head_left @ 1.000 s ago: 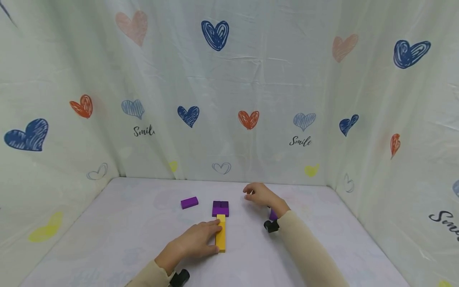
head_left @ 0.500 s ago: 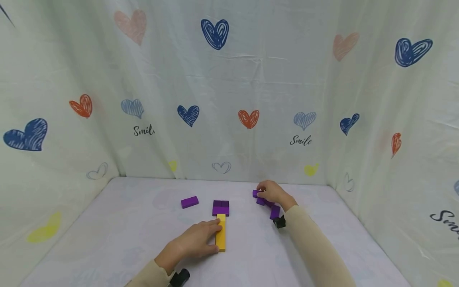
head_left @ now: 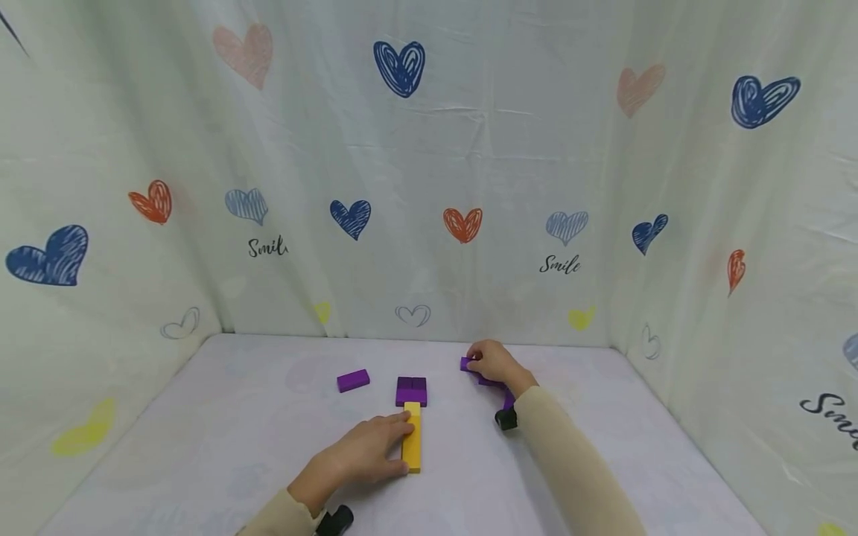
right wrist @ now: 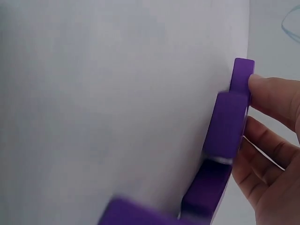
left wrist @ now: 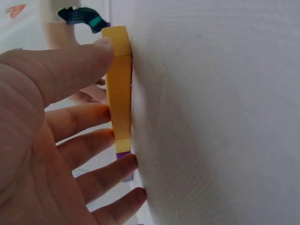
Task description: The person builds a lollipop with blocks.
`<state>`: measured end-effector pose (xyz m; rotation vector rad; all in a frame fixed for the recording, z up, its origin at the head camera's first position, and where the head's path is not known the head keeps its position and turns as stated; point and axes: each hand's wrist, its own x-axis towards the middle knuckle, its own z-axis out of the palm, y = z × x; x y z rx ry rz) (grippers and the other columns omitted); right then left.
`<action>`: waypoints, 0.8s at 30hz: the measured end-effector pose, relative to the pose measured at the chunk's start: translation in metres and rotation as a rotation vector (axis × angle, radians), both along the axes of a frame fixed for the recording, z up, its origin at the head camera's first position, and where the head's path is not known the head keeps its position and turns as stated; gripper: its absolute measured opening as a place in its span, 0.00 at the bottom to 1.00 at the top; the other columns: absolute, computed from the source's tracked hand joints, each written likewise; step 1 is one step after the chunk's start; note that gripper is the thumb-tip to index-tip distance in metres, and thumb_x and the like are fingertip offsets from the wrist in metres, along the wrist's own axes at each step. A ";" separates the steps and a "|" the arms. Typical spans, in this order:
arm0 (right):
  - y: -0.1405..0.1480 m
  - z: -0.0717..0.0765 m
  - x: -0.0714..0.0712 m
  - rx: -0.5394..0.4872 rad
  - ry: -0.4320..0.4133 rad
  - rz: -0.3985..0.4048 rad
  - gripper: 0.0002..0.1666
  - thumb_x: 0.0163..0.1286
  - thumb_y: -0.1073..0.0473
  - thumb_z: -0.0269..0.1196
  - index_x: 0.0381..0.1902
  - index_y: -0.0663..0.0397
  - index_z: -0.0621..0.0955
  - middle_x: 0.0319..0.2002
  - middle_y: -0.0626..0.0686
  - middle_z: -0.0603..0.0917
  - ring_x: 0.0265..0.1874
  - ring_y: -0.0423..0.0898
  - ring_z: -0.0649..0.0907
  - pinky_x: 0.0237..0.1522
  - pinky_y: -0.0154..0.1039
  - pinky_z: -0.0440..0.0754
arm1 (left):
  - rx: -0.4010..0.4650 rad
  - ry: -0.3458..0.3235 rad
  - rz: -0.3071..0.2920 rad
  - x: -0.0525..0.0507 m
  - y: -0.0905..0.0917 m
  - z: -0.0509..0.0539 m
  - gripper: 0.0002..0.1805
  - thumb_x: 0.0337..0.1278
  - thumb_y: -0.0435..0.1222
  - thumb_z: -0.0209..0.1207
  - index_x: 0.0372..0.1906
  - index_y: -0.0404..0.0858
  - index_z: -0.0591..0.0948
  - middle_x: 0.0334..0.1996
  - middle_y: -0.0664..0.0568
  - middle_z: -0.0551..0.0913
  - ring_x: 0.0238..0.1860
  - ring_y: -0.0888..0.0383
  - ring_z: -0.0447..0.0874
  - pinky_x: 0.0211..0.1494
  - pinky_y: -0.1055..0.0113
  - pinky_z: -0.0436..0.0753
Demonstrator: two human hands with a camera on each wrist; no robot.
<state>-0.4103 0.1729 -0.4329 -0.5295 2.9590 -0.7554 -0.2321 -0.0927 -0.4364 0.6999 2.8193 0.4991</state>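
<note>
My left hand [head_left: 370,449] lies along a yellow bar [head_left: 412,441], thumb at its near end and fingertips on its side and top; the left wrist view shows the fingers spread along the yellow bar [left wrist: 120,98]. Purple blocks [head_left: 411,391] stand against the bar's far end. At the right, my right hand [head_left: 497,363] pinches a small purple block [head_left: 465,364]. In the right wrist view the thumb touches the far purple block [right wrist: 242,72], and more purple blocks [right wrist: 226,124] trail nearer the camera.
A single purple block [head_left: 353,380] lies left of the middle. A white curtain [head_left: 415,164] printed with hearts hangs around the back and sides of the white table [head_left: 201,424]. Black wrist cameras sit at both cuffs.
My right hand first moved right to the purple blocks, then slightly left, and the small purple block shifted left with it. My left hand and the yellow bar have stayed put.
</note>
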 end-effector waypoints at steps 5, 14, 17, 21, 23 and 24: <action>-0.013 -0.005 -0.002 0.026 0.023 0.075 0.10 0.63 0.62 0.64 0.43 0.54 0.84 0.35 0.49 0.80 0.37 0.45 0.77 0.46 0.46 0.77 | -0.001 -0.006 0.008 -0.002 0.000 -0.002 0.34 0.51 0.52 0.66 0.64 0.47 0.74 0.68 0.52 0.68 0.66 0.48 0.67 0.67 0.48 0.67; -0.028 -0.004 0.011 0.033 -0.018 0.121 0.12 0.65 0.57 0.65 0.45 0.55 0.82 0.35 0.49 0.80 0.33 0.43 0.77 0.39 0.40 0.79 | -0.011 -0.010 0.016 -0.002 0.000 0.000 0.34 0.51 0.52 0.66 0.64 0.47 0.74 0.68 0.52 0.68 0.66 0.49 0.67 0.67 0.48 0.67; -0.027 -0.002 0.015 0.023 -0.035 0.120 0.15 0.64 0.55 0.65 0.47 0.54 0.82 0.40 0.50 0.81 0.36 0.44 0.77 0.39 0.40 0.80 | -0.012 -0.008 0.014 -0.001 0.000 0.000 0.34 0.51 0.53 0.66 0.64 0.47 0.74 0.68 0.52 0.68 0.66 0.49 0.67 0.67 0.48 0.67; -0.020 0.000 0.018 -0.033 -0.084 0.127 0.19 0.59 0.60 0.67 0.50 0.51 0.82 0.48 0.53 0.80 0.40 0.47 0.78 0.33 0.41 0.82 | -0.008 -0.011 0.019 -0.001 0.001 0.001 0.34 0.51 0.53 0.66 0.64 0.47 0.74 0.68 0.52 0.68 0.66 0.49 0.67 0.67 0.48 0.67; -0.017 0.000 0.017 -0.043 -0.113 0.130 0.21 0.56 0.63 0.67 0.50 0.49 0.82 0.50 0.53 0.79 0.42 0.48 0.78 0.34 0.41 0.82 | -0.008 -0.013 0.021 -0.001 0.001 0.001 0.34 0.51 0.53 0.66 0.64 0.47 0.74 0.68 0.53 0.68 0.66 0.49 0.67 0.67 0.48 0.67; -0.015 -0.001 0.017 -0.033 -0.114 0.141 0.22 0.55 0.64 0.67 0.50 0.48 0.83 0.50 0.53 0.80 0.43 0.48 0.78 0.35 0.41 0.82 | -0.008 -0.014 0.022 -0.002 0.001 0.001 0.34 0.51 0.53 0.66 0.64 0.48 0.74 0.68 0.53 0.68 0.66 0.49 0.67 0.67 0.48 0.67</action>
